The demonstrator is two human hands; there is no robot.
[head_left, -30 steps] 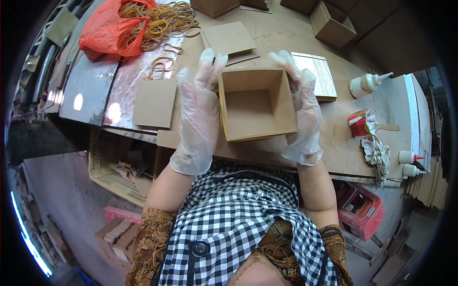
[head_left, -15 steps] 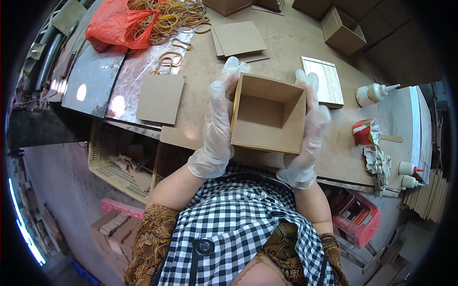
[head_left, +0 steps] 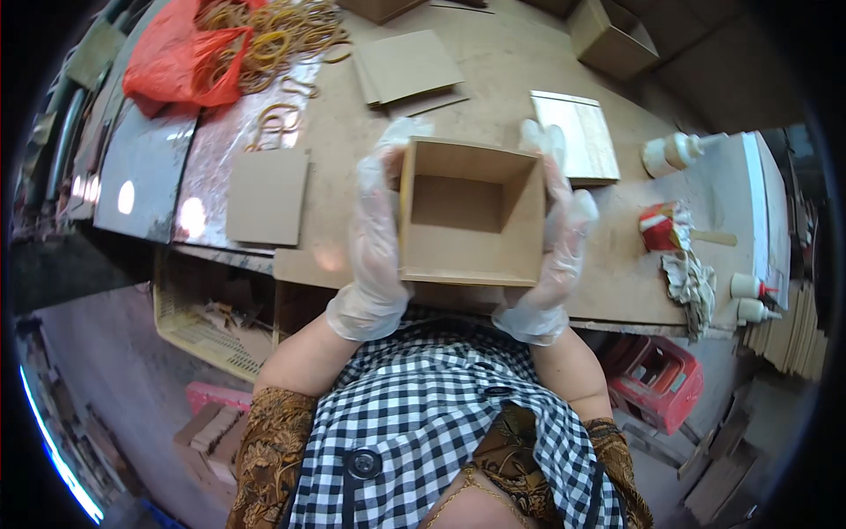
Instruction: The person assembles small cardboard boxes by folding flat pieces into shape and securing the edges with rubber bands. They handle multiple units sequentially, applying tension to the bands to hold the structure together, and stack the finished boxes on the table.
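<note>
An open-topped brown fibreboard box (head_left: 473,257) is held between my two gloved hands, its hollow inside facing up toward me. My left hand (head_left: 374,225), in a thin clear plastic glove, presses along the box's left side. Against the right side lies my right hand (head_left: 568,231), gloved the same way, with its fingers partly behind the wall. A strip of yellow shows along the box's left edge. Beyond the box lies a small stack of square brown boards (head_left: 410,69). A pale wooden board (head_left: 577,137) rests just past my right fingertips.
Rubber bands (head_left: 286,40) spill from a red plastic bag (head_left: 181,66) at far left. A single square board (head_left: 269,196) lies left. On the right are a glue bottle (head_left: 670,154), a red container (head_left: 661,227), a rag (head_left: 692,286) and two small bottles. Another box (head_left: 612,40) stands far right.
The view has shifted, so the table's things appear further left. The box looks slightly larger and sits straighter, with both hands still at its sides.
</note>
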